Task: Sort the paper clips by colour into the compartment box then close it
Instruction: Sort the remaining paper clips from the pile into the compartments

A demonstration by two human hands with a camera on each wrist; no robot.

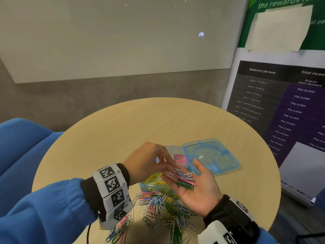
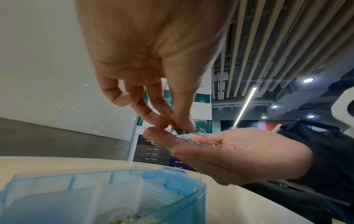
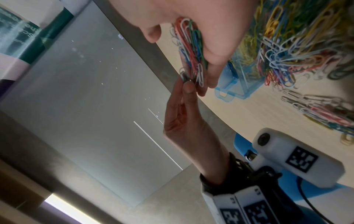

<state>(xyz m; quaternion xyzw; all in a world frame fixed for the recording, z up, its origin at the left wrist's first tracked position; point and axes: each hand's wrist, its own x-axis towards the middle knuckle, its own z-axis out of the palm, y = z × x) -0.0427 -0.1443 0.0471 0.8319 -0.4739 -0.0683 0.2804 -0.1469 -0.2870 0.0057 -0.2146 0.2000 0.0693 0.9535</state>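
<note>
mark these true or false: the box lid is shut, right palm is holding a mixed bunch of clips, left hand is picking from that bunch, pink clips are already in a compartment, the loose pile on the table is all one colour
1. The lid of the compartment box is shut. False: it lies open, flat on the table.
2. The right hand holds a mixed bunch of clips on its upturned palm. True.
3. The left hand pinches at that bunch. True.
4. Pink clips already sit in a compartment. True.
5. The loose pile is one colour. False: pink, white, blue, green and yellow are mixed.
</note>
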